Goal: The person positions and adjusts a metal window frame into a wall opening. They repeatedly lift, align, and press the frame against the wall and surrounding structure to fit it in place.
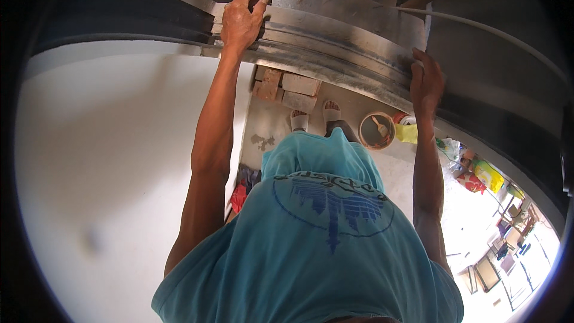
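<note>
From the wearer's head, the left of two side-by-side fisheye cameras looks steeply down and a little forward, with the teal shirt close beneath it and the sandalled feet on the floor much farther off. Its wide field bows the near edge of the grey ledge across the upper part and takes in the white surface near the ledge's left end and bright ground past its right end.
</note>
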{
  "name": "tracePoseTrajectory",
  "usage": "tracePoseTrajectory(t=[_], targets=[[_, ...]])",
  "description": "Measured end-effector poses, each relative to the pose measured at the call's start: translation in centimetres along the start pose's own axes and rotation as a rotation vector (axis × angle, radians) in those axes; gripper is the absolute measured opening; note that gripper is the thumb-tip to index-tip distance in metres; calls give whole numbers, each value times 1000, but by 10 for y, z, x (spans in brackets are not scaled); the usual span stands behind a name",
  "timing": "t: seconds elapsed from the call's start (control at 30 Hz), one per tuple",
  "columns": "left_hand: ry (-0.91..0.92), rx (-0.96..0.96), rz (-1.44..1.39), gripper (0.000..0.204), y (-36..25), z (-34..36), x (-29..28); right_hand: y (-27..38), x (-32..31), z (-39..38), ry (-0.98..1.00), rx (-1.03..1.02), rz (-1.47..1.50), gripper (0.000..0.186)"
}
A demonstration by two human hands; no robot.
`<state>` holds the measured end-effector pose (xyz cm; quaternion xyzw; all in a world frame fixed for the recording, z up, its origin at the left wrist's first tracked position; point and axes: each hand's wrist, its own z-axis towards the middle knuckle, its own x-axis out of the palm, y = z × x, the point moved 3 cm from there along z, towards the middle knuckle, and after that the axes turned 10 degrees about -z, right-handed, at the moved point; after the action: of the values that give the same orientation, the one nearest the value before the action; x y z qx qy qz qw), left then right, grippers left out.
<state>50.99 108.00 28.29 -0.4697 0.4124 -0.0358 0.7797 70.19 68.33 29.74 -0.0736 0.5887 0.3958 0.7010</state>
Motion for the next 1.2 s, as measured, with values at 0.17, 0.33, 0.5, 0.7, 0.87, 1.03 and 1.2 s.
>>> tracePoseTrajectory(t=[0.17, 0.33, 0.5, 0.7, 0.87, 1.03, 1.2], targets=[[-26, 52, 16, 35, 2, -1, 0, -5, 5, -1, -12, 8, 8, 29], [-20, 93, 26, 35, 5, -1, 1, -3, 5, 2, 3, 36, -40, 29], [-2, 53, -7, 36, 3, 1, 2, -4, 4, 2, 2, 18, 1, 28], [-8, 107, -21, 37, 7, 1, 1, -6, 7, 5, -12, -28, -47, 27], [0, 110, -17, 39, 9, 2, 3, -12, 11, 5, -29, -29, -52, 26], [-13, 96, -14, 39, 12, 1, 4, -15, 14, 7, -8, 14, -69, 29], [-5, 81, -11, 37, 15, 2, 5, -11, 12, 6, 72, 98, -61, 33]])
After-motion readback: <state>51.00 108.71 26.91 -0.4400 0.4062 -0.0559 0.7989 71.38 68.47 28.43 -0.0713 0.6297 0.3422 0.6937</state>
